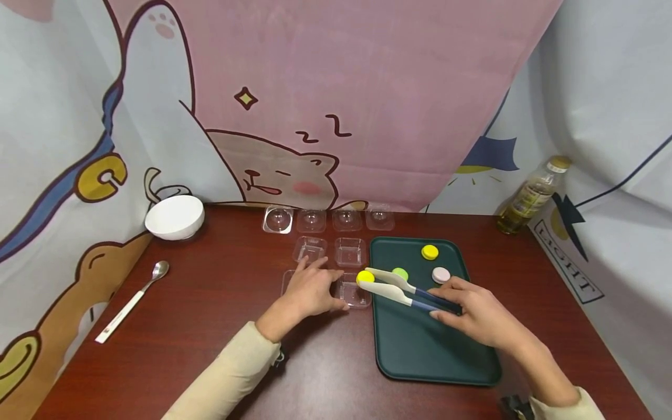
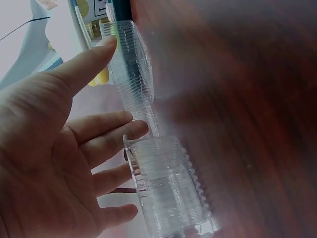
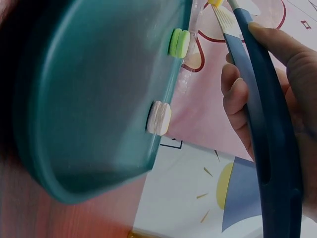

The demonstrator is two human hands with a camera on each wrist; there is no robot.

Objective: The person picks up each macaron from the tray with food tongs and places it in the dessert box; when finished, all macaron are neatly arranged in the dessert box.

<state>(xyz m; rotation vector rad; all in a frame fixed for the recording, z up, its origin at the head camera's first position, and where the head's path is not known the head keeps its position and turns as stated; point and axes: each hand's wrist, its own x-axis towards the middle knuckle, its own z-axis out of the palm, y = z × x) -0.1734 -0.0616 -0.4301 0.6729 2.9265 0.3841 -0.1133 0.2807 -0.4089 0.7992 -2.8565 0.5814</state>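
My right hand grips blue-handled tongs with pale tips, which pinch a yellow macaron over the near right clear plastic container. With fingers spread, my left hand reaches over the near pair of containers; its thumb tip lies right at the rim of one in the left wrist view. On the dark green tray sit another yellow macaron, a pale pink macaron and a green macaron, the last partly behind the tongs in the head view.
Two more clear containers stand behind the near pair, and several clear domed lids line the back edge. A white bowl and a long-handled spoon are at the left. An oil bottle stands at the back right.
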